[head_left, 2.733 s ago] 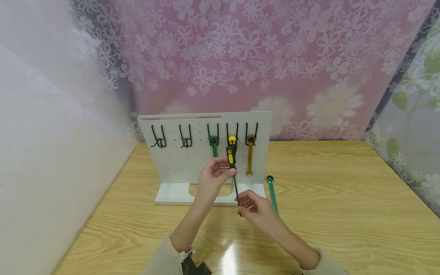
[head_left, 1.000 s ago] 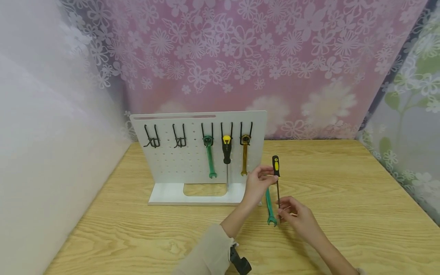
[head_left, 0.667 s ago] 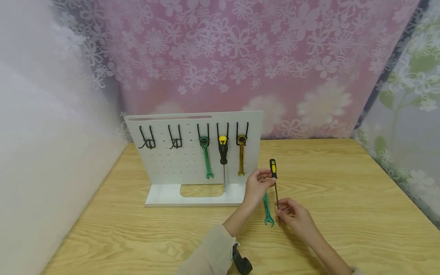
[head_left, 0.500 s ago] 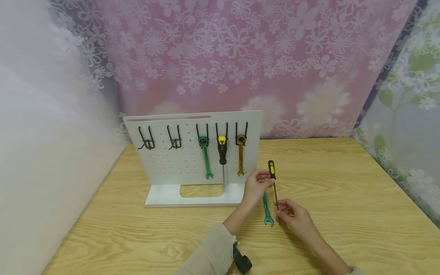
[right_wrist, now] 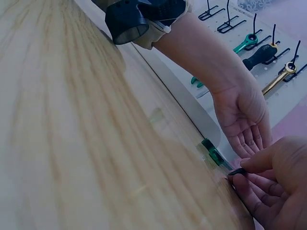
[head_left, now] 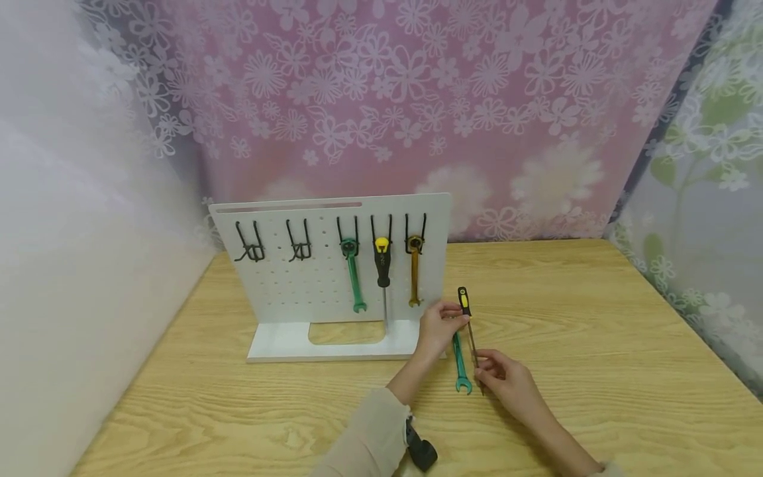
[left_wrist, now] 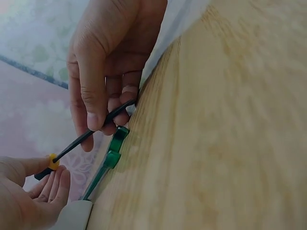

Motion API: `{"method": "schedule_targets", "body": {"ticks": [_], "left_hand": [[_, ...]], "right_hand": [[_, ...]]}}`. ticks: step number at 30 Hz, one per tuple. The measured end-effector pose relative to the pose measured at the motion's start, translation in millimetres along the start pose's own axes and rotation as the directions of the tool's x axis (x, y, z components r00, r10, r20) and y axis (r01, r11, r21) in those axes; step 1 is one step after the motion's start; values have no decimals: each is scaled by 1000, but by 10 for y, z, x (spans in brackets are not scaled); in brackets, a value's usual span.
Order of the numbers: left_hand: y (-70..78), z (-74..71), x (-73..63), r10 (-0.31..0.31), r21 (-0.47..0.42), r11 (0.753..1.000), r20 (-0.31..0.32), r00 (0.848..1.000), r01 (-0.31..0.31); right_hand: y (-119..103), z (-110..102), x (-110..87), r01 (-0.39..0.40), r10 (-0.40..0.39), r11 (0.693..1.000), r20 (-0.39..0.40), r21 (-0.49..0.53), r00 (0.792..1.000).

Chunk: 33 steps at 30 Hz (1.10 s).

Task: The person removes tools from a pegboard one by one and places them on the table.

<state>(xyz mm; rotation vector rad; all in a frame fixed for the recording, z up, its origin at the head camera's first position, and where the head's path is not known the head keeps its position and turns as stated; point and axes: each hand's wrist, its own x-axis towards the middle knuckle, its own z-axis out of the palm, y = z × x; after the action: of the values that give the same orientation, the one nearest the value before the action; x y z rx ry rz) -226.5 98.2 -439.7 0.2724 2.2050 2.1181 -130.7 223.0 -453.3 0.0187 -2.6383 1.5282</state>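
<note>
A slim screwdriver (head_left: 463, 301) with a black and yellow handle slants just above or on the table, right of the pegboard; contact cannot be told. My left hand (head_left: 438, 328) pinches it where the handle meets the shaft. Lower down, my right hand (head_left: 507, 381) pinches the dark shaft near its tip; the right wrist view shows that tip (right_wrist: 237, 171) between thumb and finger. Just left of the shaft, a green wrench (head_left: 460, 364) lies on the table, its upper end hidden behind the left hand. The left wrist view shows this wrench (left_wrist: 112, 158) beneath the screwdriver (left_wrist: 76, 141).
A white pegboard (head_left: 286, 285) stands at the back, with a green wrench (head_left: 354, 278), a thicker screwdriver (head_left: 383, 265) and a gold wrench (head_left: 414, 275) on hooks. Two hooks (head_left: 249, 248) at its left bear nothing. The wooden table (head_left: 572, 311) extends to the right.
Both hands have carried the slim screwdriver from in front of the pegboard to its right, uncovering the hung screwdriver. Over the last second it has sunk lower, tilting slightly. The head view has shifted a little.
</note>
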Motion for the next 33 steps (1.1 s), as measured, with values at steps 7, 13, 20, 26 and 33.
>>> {"method": "schedule_targets", "body": {"ticks": [7, 13, 20, 26, 33], "left_hand": [[-64, 10, -8, -12, 14, 1000, -17, 1000, 13], [-75, 19, -6, -50, -2, 999, -19, 999, 50], [-103, 43, 6, -46, 61, 997, -32, 998, 48], [-129, 39, 7, 13, 136, 991, -35, 999, -8], [-162, 47, 15, 52, 188, 981, -41, 998, -44]], "right_hand": [[31, -2, -2, 23, -23, 1000, 19, 7, 1000], [49, -5, -4, 19, -20, 999, 25, 33, 999], [48, -9, -6, -5, 4, 999, 30, 33, 1000], [39, -13, -8, -12, 10, 999, 37, 50, 999], [43, -13, -3, -29, 25, 997, 45, 72, 999]]}}
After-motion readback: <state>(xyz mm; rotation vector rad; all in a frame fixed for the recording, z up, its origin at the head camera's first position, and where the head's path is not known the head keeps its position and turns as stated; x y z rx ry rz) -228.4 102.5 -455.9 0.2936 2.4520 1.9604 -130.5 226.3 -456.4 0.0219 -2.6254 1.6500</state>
